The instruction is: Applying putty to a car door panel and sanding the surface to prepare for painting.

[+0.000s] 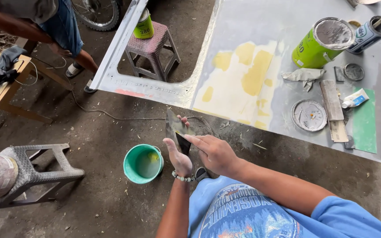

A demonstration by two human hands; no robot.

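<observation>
My left hand (178,155) and my right hand (214,152) are together in front of my chest, both on a thin dark flat sheet (175,127), perhaps sandpaper or a scraper blade. The left palm backs it and the right index finger presses across its lower part. A grey car door panel (287,66) with pale yellow filler patches lies flat just beyond the hands. Directly left of the hands, a small teal bucket (143,163) stands on the dirt floor.
On the panel lie a green tin (320,44), a smaller can with a stick (369,33), round lids (309,115), a flat board (334,110), a tube (355,98) and a green sheet (364,121). Plastic stools (151,46) (34,172) stand left. Another person's legs (73,48) are at upper left beside a wooden table (1,83).
</observation>
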